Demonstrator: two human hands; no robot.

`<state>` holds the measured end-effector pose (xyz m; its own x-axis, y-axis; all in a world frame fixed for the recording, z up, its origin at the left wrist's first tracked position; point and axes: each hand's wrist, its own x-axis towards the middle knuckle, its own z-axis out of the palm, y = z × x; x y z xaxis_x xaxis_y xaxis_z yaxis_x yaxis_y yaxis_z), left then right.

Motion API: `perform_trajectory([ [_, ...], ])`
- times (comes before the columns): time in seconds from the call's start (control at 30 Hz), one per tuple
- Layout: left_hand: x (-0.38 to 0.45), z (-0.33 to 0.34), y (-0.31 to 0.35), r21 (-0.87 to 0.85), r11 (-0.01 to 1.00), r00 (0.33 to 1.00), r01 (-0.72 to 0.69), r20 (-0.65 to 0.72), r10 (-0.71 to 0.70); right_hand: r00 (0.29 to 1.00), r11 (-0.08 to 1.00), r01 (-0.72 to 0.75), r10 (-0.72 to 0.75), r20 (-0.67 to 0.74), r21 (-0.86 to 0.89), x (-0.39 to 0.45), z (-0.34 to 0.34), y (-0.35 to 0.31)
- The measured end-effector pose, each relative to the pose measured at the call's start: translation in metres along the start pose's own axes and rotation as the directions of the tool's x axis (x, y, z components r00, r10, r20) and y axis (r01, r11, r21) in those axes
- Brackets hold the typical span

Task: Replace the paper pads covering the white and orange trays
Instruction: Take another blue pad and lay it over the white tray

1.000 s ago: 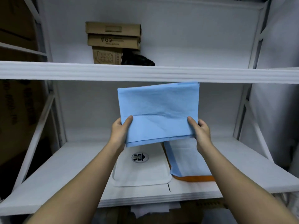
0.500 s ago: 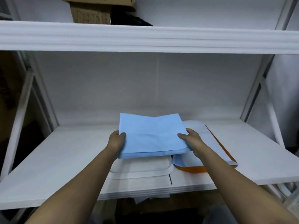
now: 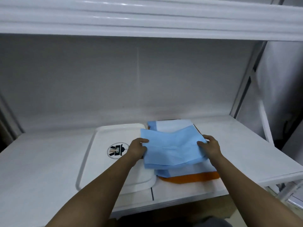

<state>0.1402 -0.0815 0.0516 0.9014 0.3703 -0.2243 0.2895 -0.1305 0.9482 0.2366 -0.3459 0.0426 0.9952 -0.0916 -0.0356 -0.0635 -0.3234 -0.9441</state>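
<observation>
A folded blue paper pad [image 3: 172, 148] hangs low between both hands, sagging in the middle. My left hand [image 3: 136, 149] pinches its left edge and my right hand [image 3: 210, 147] pinches its right edge. The pad is over the orange tray [image 3: 193, 176], which lies at the right with a pale blue pad [image 3: 173, 126] spread on it; only the tray's front rim shows. The white tray [image 3: 101, 145] lies bare to the left, with a round black logo [image 3: 117, 150] on its floor.
Both trays sit on a white shelf [image 3: 39, 161] with a seam near its front middle. An upper shelf board [image 3: 147, 17] hangs low overhead. A slanted white frame strut [image 3: 242, 89] stands at the right.
Both hands lowered the blue pad from chest height and shifted it right, from above the white tray to over the orange tray. The view moved closer and lower.
</observation>
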Motion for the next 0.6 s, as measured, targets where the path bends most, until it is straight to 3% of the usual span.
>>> perform_trajectory([
  [0.23, 0.030, 0.059, -0.007, 0.161, 0.985, 0.998, -0.056, 0.032, 0.052, 0.996, 0.995, -0.036, 0.028, -0.085, -0.091, 0.035, -0.036, 0.034],
  [0.6, 0.026, 0.082, -0.026, 0.139, 0.990, 0.993, -0.031, 0.117, 0.014, 0.996, 0.984, -0.070, 0.058, -0.075, -0.166, 0.044, -0.042, 0.065],
])
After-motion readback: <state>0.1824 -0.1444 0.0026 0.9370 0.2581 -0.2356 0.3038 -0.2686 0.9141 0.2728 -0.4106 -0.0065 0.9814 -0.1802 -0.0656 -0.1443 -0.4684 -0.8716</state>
